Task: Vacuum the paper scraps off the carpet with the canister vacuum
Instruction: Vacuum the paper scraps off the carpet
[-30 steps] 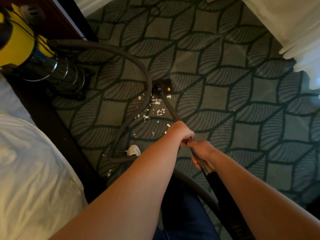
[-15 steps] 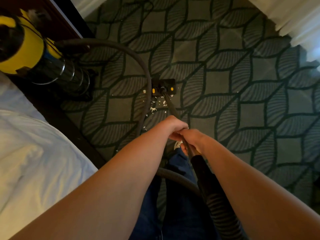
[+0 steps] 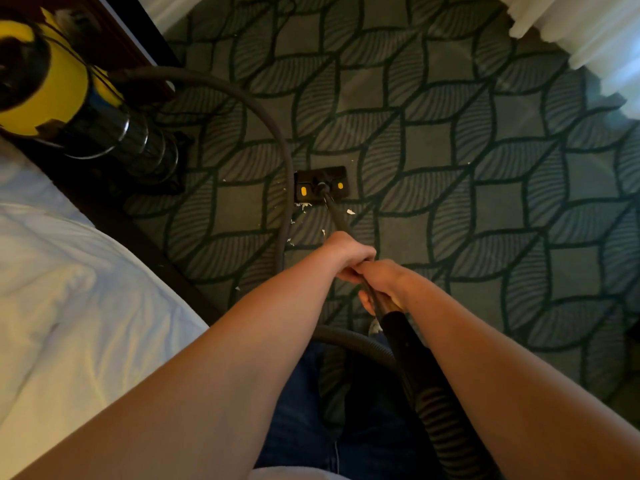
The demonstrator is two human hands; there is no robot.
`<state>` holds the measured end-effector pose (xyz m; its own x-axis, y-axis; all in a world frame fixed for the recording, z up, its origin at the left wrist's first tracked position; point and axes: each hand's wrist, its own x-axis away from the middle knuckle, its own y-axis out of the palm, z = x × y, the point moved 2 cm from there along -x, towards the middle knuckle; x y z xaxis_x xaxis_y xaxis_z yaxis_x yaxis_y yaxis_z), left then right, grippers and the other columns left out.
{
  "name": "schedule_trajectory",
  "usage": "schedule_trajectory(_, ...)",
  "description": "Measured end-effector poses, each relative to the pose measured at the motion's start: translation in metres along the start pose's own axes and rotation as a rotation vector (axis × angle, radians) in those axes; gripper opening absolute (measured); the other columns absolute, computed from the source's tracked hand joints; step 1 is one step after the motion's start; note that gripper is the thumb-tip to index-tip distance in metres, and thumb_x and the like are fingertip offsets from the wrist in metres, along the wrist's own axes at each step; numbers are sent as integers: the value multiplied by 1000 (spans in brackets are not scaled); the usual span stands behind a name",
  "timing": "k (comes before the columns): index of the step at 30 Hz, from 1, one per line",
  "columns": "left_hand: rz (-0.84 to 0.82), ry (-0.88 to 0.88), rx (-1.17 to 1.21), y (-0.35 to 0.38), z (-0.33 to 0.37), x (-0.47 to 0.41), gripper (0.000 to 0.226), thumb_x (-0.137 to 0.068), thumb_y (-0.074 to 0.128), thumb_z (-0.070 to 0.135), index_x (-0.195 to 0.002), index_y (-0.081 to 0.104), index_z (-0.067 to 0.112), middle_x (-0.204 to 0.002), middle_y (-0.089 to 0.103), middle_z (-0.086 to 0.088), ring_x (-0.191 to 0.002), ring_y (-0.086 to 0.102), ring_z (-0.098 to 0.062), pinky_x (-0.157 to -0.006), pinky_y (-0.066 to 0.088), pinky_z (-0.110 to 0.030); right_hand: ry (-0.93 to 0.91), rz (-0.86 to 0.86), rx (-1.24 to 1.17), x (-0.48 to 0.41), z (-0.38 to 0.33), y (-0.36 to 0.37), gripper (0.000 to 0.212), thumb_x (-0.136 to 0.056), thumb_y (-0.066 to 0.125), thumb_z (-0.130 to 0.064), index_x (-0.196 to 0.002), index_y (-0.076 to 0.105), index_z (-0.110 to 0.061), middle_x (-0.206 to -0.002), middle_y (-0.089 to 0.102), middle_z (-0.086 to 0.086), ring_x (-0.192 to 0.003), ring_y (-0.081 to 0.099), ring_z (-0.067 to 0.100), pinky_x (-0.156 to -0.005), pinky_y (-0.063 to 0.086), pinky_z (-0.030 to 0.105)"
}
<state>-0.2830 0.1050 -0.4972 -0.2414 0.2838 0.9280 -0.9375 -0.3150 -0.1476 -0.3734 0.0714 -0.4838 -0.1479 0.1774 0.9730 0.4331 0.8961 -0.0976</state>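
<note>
Left hand (image 3: pixel 346 252) and right hand (image 3: pixel 384 280) touching, both clamped on wand (image 3: pixel 337 216); nozzle (image 3: pixel 320 184) mid carpet (image 3: pixel 485 202); canister (image 3: pixel 52 88) at its left edge; few scraps (image 3: pixel 350 212) lie just behind nozzle, beside hose (image 3: pixel 286 202); judged mostly done.

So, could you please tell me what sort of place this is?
Probably a hotel bedroom: white bed linen borders the leaf-patterned carpet, and what look like pale curtains hang at the far edge.

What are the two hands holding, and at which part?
Both grip the vacuum wand on its thin tube: the left hand nearer the floor head, the right hand directly behind it, just above the thick black cuff.
</note>
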Motion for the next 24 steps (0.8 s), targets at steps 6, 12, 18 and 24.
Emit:
schedule_trajectory(6,66,-23,11,35,-11,8,22,-81,67,14,-97,65,0,-89,71,-18,-78,73,-29,-72,62,-37,-16,-34,42,-3,34,-15,38,-105,41,-37,-115,56,-3,-56,52,11,-43,49,19,-41,42,26)
schedule_trajectory(12,81,-22,98,80,-18,19,22,-79,69,13,-96,65,0,-95,70,-18,-81,72,-30,-74,62,-41,-13,-36,127,3,66,-45,35,-105,42,-36,-100,55,-4,-57,52,11,-45,49,19,-40,42,25)
schedule_trajectory(18,97,-19,147,111,-29,27,19,-82,68,14,-97,65,1,-98,69,-18,-84,72,-29,-74,62,-38,-34,-50,202,4,92,-61,40,-105,42,-37,-101,57,0,-48,52,10,-44,49,21,-45,43,31)
schedule_trajectory(24,72,-39,190,143,-45,38,19,-80,68,12,-95,65,0,-95,68,-16,-82,72,-28,-71,63,-37,-22,-32,227,13,128,-73,37,-105,42,-36,-104,55,-1,-53,50,11,-44,47,21,-42,40,28)
